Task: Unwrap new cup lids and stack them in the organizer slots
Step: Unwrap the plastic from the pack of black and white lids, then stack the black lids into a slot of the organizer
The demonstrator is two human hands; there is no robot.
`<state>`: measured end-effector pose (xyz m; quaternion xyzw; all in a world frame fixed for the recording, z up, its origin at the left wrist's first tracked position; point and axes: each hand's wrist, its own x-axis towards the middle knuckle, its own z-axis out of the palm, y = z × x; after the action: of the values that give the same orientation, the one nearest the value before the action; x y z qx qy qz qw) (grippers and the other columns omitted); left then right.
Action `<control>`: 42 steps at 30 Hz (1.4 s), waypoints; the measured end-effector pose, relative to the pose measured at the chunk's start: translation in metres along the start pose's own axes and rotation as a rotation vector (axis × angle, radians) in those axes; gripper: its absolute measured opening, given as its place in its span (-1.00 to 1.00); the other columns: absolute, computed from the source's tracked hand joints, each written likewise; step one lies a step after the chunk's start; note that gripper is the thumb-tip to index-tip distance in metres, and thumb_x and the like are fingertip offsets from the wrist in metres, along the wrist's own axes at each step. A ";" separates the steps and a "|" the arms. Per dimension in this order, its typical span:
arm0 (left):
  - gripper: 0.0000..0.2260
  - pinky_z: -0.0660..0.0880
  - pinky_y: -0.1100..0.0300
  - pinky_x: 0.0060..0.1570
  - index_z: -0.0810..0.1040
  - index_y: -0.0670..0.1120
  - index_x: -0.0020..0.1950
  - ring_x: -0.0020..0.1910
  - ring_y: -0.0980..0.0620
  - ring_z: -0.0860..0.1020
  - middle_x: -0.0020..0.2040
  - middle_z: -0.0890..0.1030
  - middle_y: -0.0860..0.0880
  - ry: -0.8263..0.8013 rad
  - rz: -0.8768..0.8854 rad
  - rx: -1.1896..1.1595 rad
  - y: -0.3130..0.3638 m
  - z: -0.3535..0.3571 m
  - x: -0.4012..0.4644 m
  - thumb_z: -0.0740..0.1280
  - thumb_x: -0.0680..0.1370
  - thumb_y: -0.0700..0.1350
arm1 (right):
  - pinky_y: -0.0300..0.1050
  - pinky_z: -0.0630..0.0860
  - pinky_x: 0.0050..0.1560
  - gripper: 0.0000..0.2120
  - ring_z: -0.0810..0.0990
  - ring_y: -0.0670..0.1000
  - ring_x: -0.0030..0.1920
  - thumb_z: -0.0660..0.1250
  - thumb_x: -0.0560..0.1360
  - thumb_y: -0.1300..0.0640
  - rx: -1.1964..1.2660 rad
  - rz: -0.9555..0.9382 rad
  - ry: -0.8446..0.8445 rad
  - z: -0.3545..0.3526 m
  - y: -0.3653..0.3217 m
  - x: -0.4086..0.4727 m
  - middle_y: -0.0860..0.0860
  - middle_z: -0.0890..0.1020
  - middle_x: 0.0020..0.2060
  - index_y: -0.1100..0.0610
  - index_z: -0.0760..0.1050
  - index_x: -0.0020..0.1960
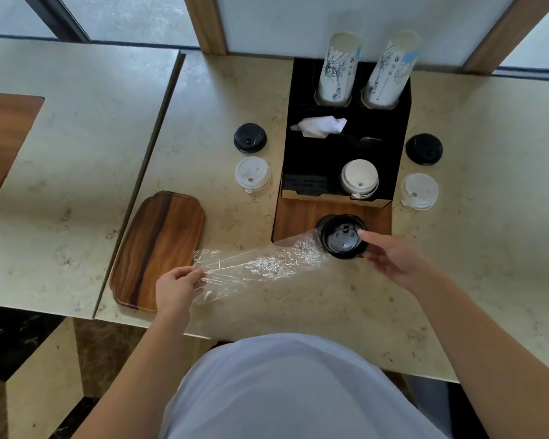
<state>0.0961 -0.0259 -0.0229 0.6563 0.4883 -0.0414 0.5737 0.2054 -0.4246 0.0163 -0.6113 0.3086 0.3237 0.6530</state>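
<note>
My right hand (393, 258) grips a stack of black cup lids (343, 237) just in front of the black organizer (393, 137). A clear plastic wrapper (254, 264) trails from the stack to my left hand (178, 285), which pinches its loose end. White lids (358, 179) fill the organizer's front right slot; the front left slot (308, 172) looks dark and I cannot tell what it holds. On the counter lie a black lid (250, 137) and a white lid (252, 174) left of the organizer, and a black lid (423, 149) and a white lid (419, 190) right of it.
Two stacks of paper cups (338, 71) stand in the organizer's back slots, with a crumpled napkin (319, 125) in a middle slot. A wooden tray (159, 248) lies at the left near the counter edge. A seam (152, 147) splits the marble counter.
</note>
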 end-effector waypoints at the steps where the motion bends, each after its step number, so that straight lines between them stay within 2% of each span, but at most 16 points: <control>1: -0.95 0.63 0.04 -0.08 0.67 -0.17 -0.03 -0.15 -0.09 0.69 -0.13 0.72 -0.16 -0.020 0.004 -0.003 0.001 0.001 0.000 0.47 0.53 -0.21 | -0.26 0.51 -0.38 -0.70 0.55 -0.08 -0.34 0.56 0.42 0.00 0.022 -0.009 0.006 0.003 -0.008 0.002 -0.02 0.61 -0.31 0.14 0.65 0.05; 4: -0.94 0.61 0.09 -0.14 0.68 -0.17 -0.02 -0.18 -0.06 0.70 -0.16 0.73 -0.14 -0.098 0.029 -0.010 0.004 0.006 -0.003 0.47 0.53 -0.22 | -0.28 0.54 -0.34 -0.72 0.56 -0.08 -0.32 0.55 0.43 0.00 0.023 -0.061 -0.023 0.016 -0.035 0.009 0.02 0.59 -0.26 0.16 0.65 0.03; 8: -0.95 0.60 0.06 -0.14 0.69 -0.17 -0.04 -0.18 -0.07 0.70 -0.18 0.74 -0.15 -0.155 0.027 -0.041 0.008 0.018 -0.004 0.47 0.52 -0.23 | -0.25 0.58 -0.17 -0.55 0.60 -0.09 -0.21 0.55 0.43 -0.03 -0.166 -0.176 -0.004 0.042 -0.069 0.021 0.06 0.61 -0.15 0.17 0.61 0.21; 10: -0.95 0.60 0.06 -0.14 0.69 -0.17 -0.04 -0.17 -0.07 0.70 -0.18 0.74 -0.14 -0.179 0.021 -0.055 0.008 0.025 -0.005 0.47 0.52 -0.22 | -0.26 0.61 -0.13 -0.56 0.65 -0.12 -0.17 0.54 0.44 -0.05 -0.338 -0.308 0.034 0.057 -0.084 0.029 0.02 0.68 -0.14 0.12 0.59 0.23; 13: -0.93 0.60 0.08 -0.13 0.70 -0.17 -0.04 -0.18 -0.04 0.70 -0.18 0.74 -0.16 -0.201 0.009 -0.063 0.008 0.034 -0.006 0.48 0.51 -0.20 | -0.21 0.55 -0.03 -0.52 0.65 -0.05 0.02 0.54 0.43 -0.08 -0.730 -0.630 0.171 0.077 -0.100 0.043 -0.03 0.67 0.02 0.12 0.58 0.26; 17: -0.95 0.57 0.14 -0.21 0.71 -0.17 -0.10 -0.24 0.00 0.68 -0.19 0.74 -0.17 -0.234 -0.009 -0.045 0.007 0.042 -0.004 0.50 0.49 -0.19 | -0.20 0.33 -0.15 -0.43 0.61 0.05 0.11 0.48 0.45 -0.16 -1.196 -0.806 0.354 0.099 -0.115 0.064 0.01 0.58 0.20 0.07 0.50 0.36; 19: -0.94 0.55 0.13 -0.23 0.72 -0.17 -0.11 -0.25 0.00 0.67 -0.20 0.74 -0.17 -0.238 -0.022 -0.031 0.004 0.043 -0.002 0.51 0.48 -0.18 | -0.10 0.42 -0.17 -0.45 0.61 0.11 0.08 0.47 0.48 -0.07 -1.342 -0.845 0.342 0.106 -0.117 0.074 0.06 0.52 0.25 0.10 0.44 0.38; 21: -0.93 0.56 0.08 -0.19 0.72 -0.16 -0.13 -0.25 -0.02 0.67 -0.20 0.73 -0.18 -0.235 -0.045 -0.018 0.001 0.043 0.000 0.52 0.47 -0.16 | -0.02 0.46 -0.25 -0.52 0.61 0.15 0.01 0.49 0.48 0.02 -1.507 -0.908 0.327 0.110 -0.118 0.082 0.10 0.49 0.19 0.14 0.44 0.32; 25: -0.89 0.48 0.08 -0.26 0.70 -0.18 -0.15 -0.32 -0.06 0.58 -0.19 0.71 -0.25 -0.242 -0.107 -0.029 -0.004 0.044 0.001 0.51 0.48 -0.14 | -0.06 0.39 -0.35 -0.53 0.56 0.12 0.01 0.52 0.42 0.15 -1.754 -0.937 0.314 0.114 -0.114 0.094 0.12 0.43 0.14 0.18 0.39 0.22; 30: -0.87 0.43 0.17 -0.34 0.67 -0.23 -0.09 -0.34 -0.03 0.57 -0.24 0.71 -0.19 -0.220 -0.138 -0.066 -0.007 0.045 -0.003 0.49 0.49 -0.16 | -0.02 0.44 -0.36 -0.51 0.58 0.13 -0.09 0.52 0.44 0.16 -1.816 -0.914 0.240 0.113 -0.110 0.101 0.12 0.46 0.13 0.18 0.35 0.25; 34: -0.85 0.45 0.17 -0.33 0.62 -0.32 -0.04 -0.32 -0.04 0.53 -0.27 0.65 -0.19 -0.214 -0.155 -0.144 -0.006 0.042 -0.006 0.47 0.51 -0.23 | 0.06 0.57 -0.20 -0.65 0.59 0.14 -0.06 0.42 0.52 0.17 -1.809 -0.860 0.153 0.112 -0.108 0.100 0.11 0.44 0.24 0.18 0.42 0.25; 36: -0.85 0.50 0.14 -0.27 0.61 -0.33 -0.01 -0.28 -0.07 0.58 -0.26 0.67 -0.19 -0.206 -0.146 -0.177 -0.006 0.040 -0.009 0.46 0.51 -0.25 | 0.08 0.57 -0.12 -0.68 0.60 0.16 -0.03 0.38 0.55 0.13 -1.670 -0.817 0.138 0.110 -0.108 0.093 0.10 0.45 0.26 0.17 0.45 0.27; 38: -0.86 0.53 0.09 -0.20 0.62 -0.30 0.01 -0.25 -0.06 0.64 -0.24 0.69 -0.19 -0.194 -0.138 -0.197 -0.007 0.036 -0.011 0.46 0.51 -0.25 | 0.07 0.57 -0.13 -0.73 0.60 0.14 -0.07 0.37 0.56 0.08 -1.458 -0.829 0.222 0.105 -0.104 0.079 0.09 0.52 0.14 0.15 0.48 0.22; 40: -0.85 0.56 0.01 -0.09 0.62 -0.28 0.04 -0.19 -0.09 0.67 -0.21 0.70 -0.20 -0.194 -0.141 -0.231 -0.010 0.032 -0.013 0.46 0.52 -0.24 | 0.01 0.56 -0.24 -0.75 0.59 0.05 -0.23 0.34 0.55 -0.05 -1.342 -0.787 0.312 0.089 -0.093 0.062 0.03 0.60 -0.15 0.13 0.52 0.05; 42: -0.83 0.56 -0.06 0.00 0.62 -0.27 0.07 -0.15 -0.12 0.67 -0.16 0.70 -0.23 -0.203 -0.143 -0.271 -0.013 0.025 -0.016 0.46 0.52 -0.22 | -0.09 0.49 -0.37 -0.49 0.52 -0.03 -0.43 0.24 0.50 -0.32 -1.388 -0.571 0.281 0.069 -0.072 0.043 -0.05 0.53 -0.45 0.14 0.50 -0.22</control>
<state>0.0922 -0.0571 -0.0309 0.5291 0.4743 -0.0817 0.6988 0.2896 -0.3565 0.0298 -0.9730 -0.0556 0.1813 0.1319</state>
